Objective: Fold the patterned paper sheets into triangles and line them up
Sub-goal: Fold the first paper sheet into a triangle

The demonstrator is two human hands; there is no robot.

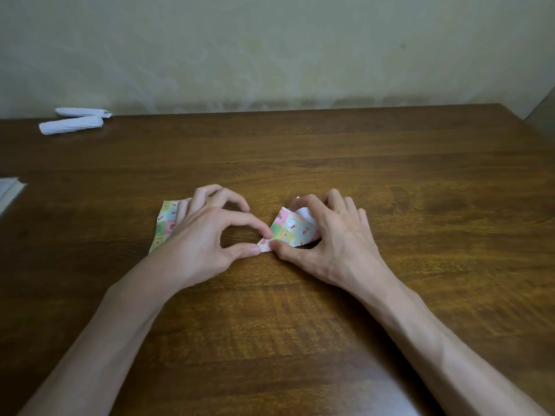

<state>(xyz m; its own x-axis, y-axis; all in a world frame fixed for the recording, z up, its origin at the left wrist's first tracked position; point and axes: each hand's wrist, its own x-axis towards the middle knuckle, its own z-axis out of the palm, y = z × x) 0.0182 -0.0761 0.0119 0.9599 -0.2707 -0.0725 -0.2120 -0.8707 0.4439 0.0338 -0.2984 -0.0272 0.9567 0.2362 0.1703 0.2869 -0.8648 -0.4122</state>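
Item 1, folded patterned sheet (292, 231): lying on the wooden table (300, 325), showing pastel squares with cartoon figures and a white underside peeking out at its far edge.

Item 2, left hand (207, 235): reaching in from the sheet's left, its thumb and forefinger curling together and pinching the sheet's near left corner; the other fingers are arching just left of the sheet.

Item 3, right hand (333, 238): covering the sheet's right side, the thumb pressing on the near edge beside the left thumb, the fingers curling over the far edge and gripping it.

Item 4, second patterned sheet (166, 223): lying flat to the left of the folded sheet, partly under the left hand.

Item 5, two white paper rolls (72, 125): lying side by side far to the left of and beyond the folded sheet, at the table's far edge.

Item 6, white flat object (9, 190): showing far left of the folded sheet, cut off by the frame; its kind cannot be told.
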